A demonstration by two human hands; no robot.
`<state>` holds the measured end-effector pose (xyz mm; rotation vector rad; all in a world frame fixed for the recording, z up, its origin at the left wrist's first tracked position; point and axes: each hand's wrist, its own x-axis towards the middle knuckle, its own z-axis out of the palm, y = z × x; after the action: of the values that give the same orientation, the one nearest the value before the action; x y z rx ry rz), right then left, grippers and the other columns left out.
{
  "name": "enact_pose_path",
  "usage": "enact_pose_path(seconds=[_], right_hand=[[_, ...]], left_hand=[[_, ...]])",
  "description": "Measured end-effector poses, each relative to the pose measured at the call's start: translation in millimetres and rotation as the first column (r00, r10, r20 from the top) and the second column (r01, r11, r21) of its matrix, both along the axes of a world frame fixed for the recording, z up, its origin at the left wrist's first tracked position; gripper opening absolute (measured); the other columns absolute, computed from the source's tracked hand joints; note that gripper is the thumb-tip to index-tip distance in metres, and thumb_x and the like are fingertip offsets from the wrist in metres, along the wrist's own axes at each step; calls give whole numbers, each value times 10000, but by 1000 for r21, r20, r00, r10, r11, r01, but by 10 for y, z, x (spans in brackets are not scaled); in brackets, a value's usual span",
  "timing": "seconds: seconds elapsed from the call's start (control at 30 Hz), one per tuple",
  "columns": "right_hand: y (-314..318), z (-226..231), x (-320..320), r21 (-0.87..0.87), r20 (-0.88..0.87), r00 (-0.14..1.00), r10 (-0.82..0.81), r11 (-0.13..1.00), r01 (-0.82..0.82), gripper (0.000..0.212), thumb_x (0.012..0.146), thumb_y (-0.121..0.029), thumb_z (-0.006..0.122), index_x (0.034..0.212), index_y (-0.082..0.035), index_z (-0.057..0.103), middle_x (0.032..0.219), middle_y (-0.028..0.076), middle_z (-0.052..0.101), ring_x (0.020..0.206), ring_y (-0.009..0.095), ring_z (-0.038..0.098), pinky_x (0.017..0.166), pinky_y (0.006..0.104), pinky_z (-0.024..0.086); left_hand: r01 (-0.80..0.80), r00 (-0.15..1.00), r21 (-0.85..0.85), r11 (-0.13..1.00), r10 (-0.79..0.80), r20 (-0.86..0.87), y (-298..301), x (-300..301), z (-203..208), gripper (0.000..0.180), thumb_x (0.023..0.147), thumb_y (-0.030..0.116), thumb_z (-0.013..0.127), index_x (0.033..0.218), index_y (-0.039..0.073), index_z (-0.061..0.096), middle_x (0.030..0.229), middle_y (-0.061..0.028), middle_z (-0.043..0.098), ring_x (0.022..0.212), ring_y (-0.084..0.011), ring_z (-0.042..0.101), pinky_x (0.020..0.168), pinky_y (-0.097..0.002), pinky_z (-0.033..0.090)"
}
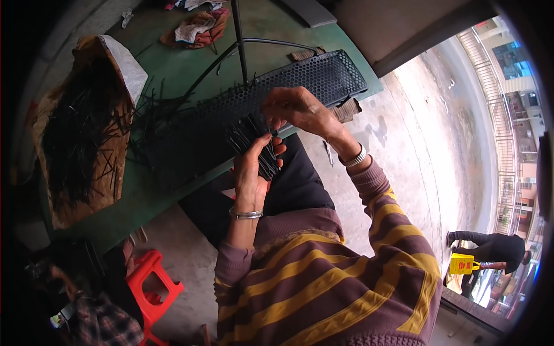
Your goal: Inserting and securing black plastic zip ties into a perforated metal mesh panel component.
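My left hand (252,167) is closed around a bundle of thin black rods (245,134), held over my lap at the table's near edge. Just above its upper end, my right hand (297,109) is bent down with thumb and fingers pinched together. Whatever lies between those fingertips is too small to make out. In front of both hands lies a long black tray (323,72) with a honeycomb of holes. Several thin black rods stand in holes along its far side.
On the green table (167,205), an opened brown sack (107,193) holds a heap of black rods. A dark metal stand (238,49) rises behind the tray, near a reddish cloth (210,34). A red stool (153,291) and another person (101,317) are at lower left.
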<state>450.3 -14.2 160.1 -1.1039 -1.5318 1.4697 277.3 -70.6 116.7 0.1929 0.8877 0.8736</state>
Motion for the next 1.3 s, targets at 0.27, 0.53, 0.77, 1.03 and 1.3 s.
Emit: enact_pose_path(seconds=[0.27, 0.53, 0.77, 1.03, 1.3], right_hand=[[343, -45, 99, 601, 141, 837, -528, 718, 351, 43, 956, -20, 554, 978, 6, 581, 840, 96, 682, 685, 142, 678, 632, 265, 537], [664, -459, 37, 705, 244, 821, -516, 675, 215, 43, 937, -56, 578, 956, -19, 590, 846, 107, 670, 725, 224, 694, 633, 313, 527], [819, -384, 29, 668, 632, 628, -454, 730, -145, 85, 873, -147, 615, 928, -86, 634, 843, 110, 683, 771, 341, 660, 650, 407, 516], [108, 6, 82, -51, 161, 987, 21, 999, -13, 225, 942, -220, 646, 998, -2, 652, 797, 82, 683, 688, 166, 666, 613, 285, 524], [174, 128, 175, 415, 135, 857, -498, 813, 407, 91, 936, -52, 584, 987, 17, 610, 786, 67, 660, 682, 128, 654, 616, 259, 519]], left_hand=[[-26, 999, -26, 999, 27, 44, -12, 85, 240, 221, 921, 256, 656, 1007, 53, 650, 929, -49, 693, 866, -177, 673, 648, -310, 541], [45, 999, 34, 998, -45, 0, 17, 4, 2, 211, 923, 258, 650, 827, 71, 636, 733, -33, 622, 636, -139, 602, 572, -292, 523], [22, 1000, 12, 1000, -22, -3, 42, 63, 60, 157, 899, 208, 685, 842, 67, 646, 725, -31, 636, 617, -119, 609, 515, -284, 514], [35, 999, 40, 999, -35, -9, 22, 11, 2, 160, 877, 193, 706, 941, 53, 663, 749, -51, 662, 641, -142, 639, 494, -279, 500], [-1, 1000, -31, 1000, 0, -30, 6, 108, 232, 247, 917, 315, 673, 1001, 84, 651, 949, -57, 697, 764, -156, 653, 656, -292, 546]])
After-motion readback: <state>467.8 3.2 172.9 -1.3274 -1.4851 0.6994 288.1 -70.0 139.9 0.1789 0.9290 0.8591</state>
